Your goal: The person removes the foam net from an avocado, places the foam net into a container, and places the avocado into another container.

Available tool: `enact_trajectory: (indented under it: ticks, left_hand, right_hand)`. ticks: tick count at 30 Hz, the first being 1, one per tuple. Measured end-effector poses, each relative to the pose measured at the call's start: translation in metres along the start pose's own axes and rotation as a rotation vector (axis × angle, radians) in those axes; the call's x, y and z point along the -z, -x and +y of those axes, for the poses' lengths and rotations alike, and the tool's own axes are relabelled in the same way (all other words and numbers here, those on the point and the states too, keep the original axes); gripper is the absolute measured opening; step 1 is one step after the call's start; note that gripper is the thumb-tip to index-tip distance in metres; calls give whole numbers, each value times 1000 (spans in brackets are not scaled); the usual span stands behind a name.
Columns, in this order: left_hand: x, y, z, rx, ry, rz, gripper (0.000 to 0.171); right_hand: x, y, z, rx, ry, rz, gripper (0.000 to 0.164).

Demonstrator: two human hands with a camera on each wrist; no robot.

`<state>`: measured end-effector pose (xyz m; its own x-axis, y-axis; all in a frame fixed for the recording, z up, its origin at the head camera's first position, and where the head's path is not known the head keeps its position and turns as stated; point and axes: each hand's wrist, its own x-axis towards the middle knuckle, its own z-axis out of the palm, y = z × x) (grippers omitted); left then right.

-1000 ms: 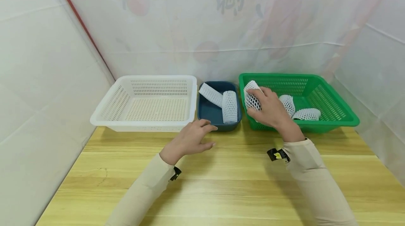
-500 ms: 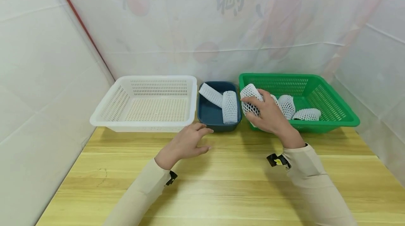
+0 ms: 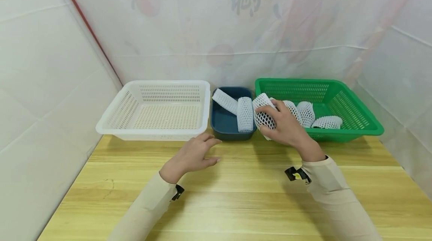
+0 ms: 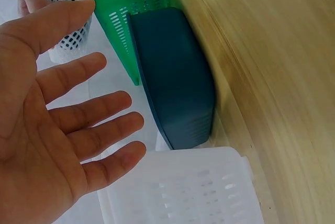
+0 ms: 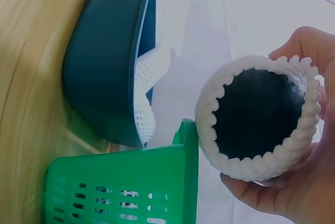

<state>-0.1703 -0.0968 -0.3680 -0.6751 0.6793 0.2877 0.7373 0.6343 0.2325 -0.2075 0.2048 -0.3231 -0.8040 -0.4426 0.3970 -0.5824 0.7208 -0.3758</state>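
My right hand grips a dark round object wrapped in a white foam net, held above the near left corner of the green basket. More white net-wrapped pieces lie inside that basket. Two empty white foam nets lie in the small dark blue tub between the baskets. My left hand hovers open over the wooden table just in front of the blue tub, holding nothing.
An empty white basket stands at the back left, touching the blue tub. White sheeting walls close in the table on the left, back and right.
My right hand has carried the net-wrapped object leftward and toward me, from inside the green basket to its left corner. My left hand has drawn back slightly toward me.
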Motion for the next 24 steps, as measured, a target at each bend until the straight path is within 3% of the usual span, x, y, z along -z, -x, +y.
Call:
enact_trajectory:
  ticks: [8,15,24]
  left_hand:
    - [2,9,-4,6,22,11,47]
    - [4,18,-11,34,39,-15,48]
    - [7,30,-17,71,70,-21,50]
  right_hand:
    - [-3,-1,-5,87,-22,15,40]
    - [-10,0,-9,101,-146,-2,39]
    - [-24,2,-13,185,-242,-43,40]
